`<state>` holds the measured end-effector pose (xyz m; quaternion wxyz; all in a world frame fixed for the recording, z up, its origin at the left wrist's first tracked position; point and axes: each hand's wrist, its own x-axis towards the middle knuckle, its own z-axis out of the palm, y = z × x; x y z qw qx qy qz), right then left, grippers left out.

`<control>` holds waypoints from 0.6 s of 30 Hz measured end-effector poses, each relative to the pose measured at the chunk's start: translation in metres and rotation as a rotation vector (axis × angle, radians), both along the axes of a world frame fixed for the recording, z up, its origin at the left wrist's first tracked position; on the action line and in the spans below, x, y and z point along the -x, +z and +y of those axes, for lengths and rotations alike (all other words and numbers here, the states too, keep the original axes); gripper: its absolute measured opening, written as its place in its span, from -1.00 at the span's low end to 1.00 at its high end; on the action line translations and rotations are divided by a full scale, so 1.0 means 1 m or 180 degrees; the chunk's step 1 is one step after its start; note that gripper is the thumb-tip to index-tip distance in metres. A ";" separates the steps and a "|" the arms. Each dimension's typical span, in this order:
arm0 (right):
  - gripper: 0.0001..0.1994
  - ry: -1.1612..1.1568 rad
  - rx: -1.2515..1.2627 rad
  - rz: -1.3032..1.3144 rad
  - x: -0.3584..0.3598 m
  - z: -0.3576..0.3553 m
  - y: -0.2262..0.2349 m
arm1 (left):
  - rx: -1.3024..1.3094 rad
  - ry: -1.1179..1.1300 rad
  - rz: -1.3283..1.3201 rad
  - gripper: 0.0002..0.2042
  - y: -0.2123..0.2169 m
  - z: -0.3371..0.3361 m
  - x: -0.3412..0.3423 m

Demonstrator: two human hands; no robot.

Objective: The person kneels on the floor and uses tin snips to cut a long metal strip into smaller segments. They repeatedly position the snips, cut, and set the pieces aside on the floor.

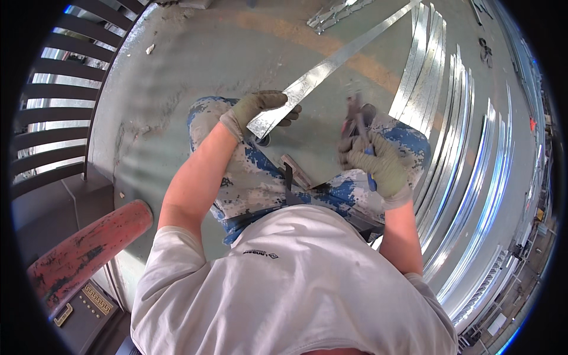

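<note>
My left hand (260,109), in a grey-green work glove, grips the near end of a long, flat, shiny metal strip (331,65). The strip slants away to the far right, its far end by a group of similar strips. In my right hand (383,165), gloved too, is a blue-handled hand tool (371,173) resembling pliers or snips. Its head is smeared by motion, so the exact kind cannot be made out. The tool is held above my right knee, apart from the strip. A small metal bar (299,171) shows between my thighs.
Flat metal strips (419,65) lie at the far right, with long narrow metal profiles (473,195) along the right. A dark slatted railing (65,112) bounds the left side. A worn red pipe (89,248) lies at the lower left. Bracket-like metal pieces (337,15) rest far ahead.
</note>
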<state>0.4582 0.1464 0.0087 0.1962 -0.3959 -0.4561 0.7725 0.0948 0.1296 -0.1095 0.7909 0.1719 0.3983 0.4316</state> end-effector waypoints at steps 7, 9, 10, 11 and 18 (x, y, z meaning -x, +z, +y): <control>-0.67 0.0322 -0.0293 -0.0860 0.066 -0.007 -0.018 | 0.0089 0.0105 -0.0063 -0.64 0.009 -0.010 -0.021; -0.63 0.0399 -0.1202 -0.1107 0.073 -0.006 -0.061 | 0.0062 0.0106 -0.0084 -0.64 0.009 -0.013 -0.023; -0.60 0.0438 -0.1658 -0.1229 0.075 -0.006 -0.075 | 0.0034 0.0077 0.0051 -0.64 0.009 -0.013 -0.024; -0.60 0.0381 -0.1576 -0.1219 0.080 -0.006 -0.078 | 0.0005 0.0056 0.0182 -0.63 0.013 -0.015 -0.026; -0.56 0.0129 -0.0412 -0.0611 0.091 -0.022 -0.079 | -0.0019 -0.0089 0.0691 -0.64 0.004 -0.011 -0.027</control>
